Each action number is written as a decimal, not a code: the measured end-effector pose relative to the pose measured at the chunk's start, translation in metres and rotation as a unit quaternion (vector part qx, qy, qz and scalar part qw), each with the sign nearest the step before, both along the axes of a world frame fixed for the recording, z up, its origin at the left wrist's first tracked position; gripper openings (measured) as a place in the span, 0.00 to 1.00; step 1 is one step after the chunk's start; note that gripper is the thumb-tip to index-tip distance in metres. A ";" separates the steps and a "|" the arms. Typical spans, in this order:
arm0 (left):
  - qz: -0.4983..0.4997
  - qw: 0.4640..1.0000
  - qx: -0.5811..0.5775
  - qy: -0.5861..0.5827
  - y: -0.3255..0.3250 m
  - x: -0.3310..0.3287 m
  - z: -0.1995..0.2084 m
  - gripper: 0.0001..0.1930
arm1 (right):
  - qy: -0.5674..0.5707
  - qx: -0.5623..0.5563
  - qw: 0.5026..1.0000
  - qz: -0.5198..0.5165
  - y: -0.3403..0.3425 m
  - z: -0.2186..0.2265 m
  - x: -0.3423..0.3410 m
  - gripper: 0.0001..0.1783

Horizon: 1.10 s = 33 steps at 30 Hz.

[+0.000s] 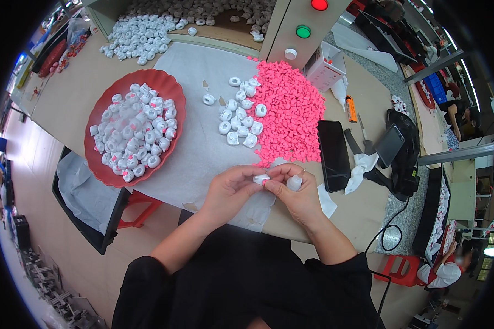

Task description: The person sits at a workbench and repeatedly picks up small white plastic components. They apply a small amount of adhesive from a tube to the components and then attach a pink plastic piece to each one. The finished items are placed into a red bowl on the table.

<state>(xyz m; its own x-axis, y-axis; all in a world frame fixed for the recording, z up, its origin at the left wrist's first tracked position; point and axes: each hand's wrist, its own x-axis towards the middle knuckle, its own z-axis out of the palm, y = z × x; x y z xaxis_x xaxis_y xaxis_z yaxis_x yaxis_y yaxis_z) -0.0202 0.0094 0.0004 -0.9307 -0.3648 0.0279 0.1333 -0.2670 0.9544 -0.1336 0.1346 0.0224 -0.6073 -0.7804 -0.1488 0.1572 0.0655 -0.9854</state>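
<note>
In front of me, at the table's near edge, both hands meet with fingertips pinched. My left hand (229,192) grips a small rounded white piece (260,179). The thumb and finger of my right hand (301,202) press a tiny pink piece (265,182) against it. A whitish, translucent rounded thing (294,182), perhaps a small bottle, is tucked in my right hand. Just beyond my fingers spreads a heap of small pink pieces (291,109). Several white pieces (240,118) lie along its left side on a white sheet (197,71).
A red scalloped bowl (93,142) of white pieces with pink bits stands left. More white pieces (142,35) lie at the back, by a panel with buttons (303,31). Right are a black phone (333,156), an orange object (351,109), a white box (325,67) and a cable (380,233).
</note>
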 end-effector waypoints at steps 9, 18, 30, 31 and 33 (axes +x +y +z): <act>0.023 0.999 -0.016 0.028 0.001 0.001 0.000 0.14 | -0.004 0.009 1.000 -0.007 -0.001 0.005 0.004 0.08; 0.030 0.998 0.055 -0.007 0.000 -0.003 0.005 0.12 | 0.181 -0.027 0.983 -0.017 -0.006 0.001 0.005 0.06; 0.061 0.994 0.091 -0.011 0.003 -0.004 -0.002 0.09 | 0.392 -0.068 0.917 -0.005 -0.006 -0.007 0.006 0.08; 0.063 0.994 0.090 -0.014 0.003 -0.004 -0.003 0.09 | 0.393 -0.067 0.917 -0.006 -0.005 -0.008 0.007 0.08; 0.066 0.994 0.084 -0.019 0.004 -0.004 -0.001 0.09 | 0.395 -0.066 0.916 -0.010 -0.005 -0.009 0.008 0.08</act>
<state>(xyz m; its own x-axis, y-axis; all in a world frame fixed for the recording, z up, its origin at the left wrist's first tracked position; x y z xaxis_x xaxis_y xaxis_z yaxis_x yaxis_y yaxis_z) -0.0244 0.0133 -0.0010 -0.8734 -0.4807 -0.0781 0.1426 -0.4057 0.9028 -0.1257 0.1295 0.0132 -0.4989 -0.7475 0.4387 -0.6083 -0.0586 -0.7916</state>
